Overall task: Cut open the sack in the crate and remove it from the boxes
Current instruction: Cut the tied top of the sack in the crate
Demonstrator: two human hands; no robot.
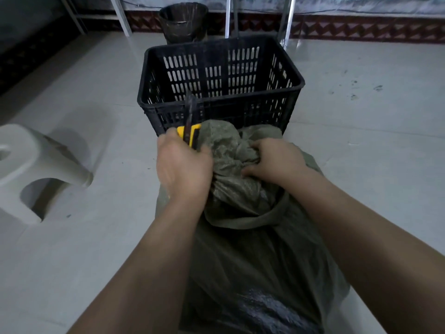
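A grey-green woven sack [252, 249] stands on the floor right in front of me, its top bunched and tied. My left hand [183, 165] grips a yellow utility knife [190, 135] with its dark blade pointing up, right beside the sack's bunched neck [226, 145]. My right hand [274, 157] clutches the gathered sack fabric at the top. A black slotted plastic crate [291, 83] stands just behind the sack and looks empty inside. What the sack holds is hidden.
A white plastic stool [36, 169] lies on the pale tiled floor to the left. A dark bucket [184, 21] stands behind the crate by the wall, between metal legs [120, 15]. Open floor lies to the right.
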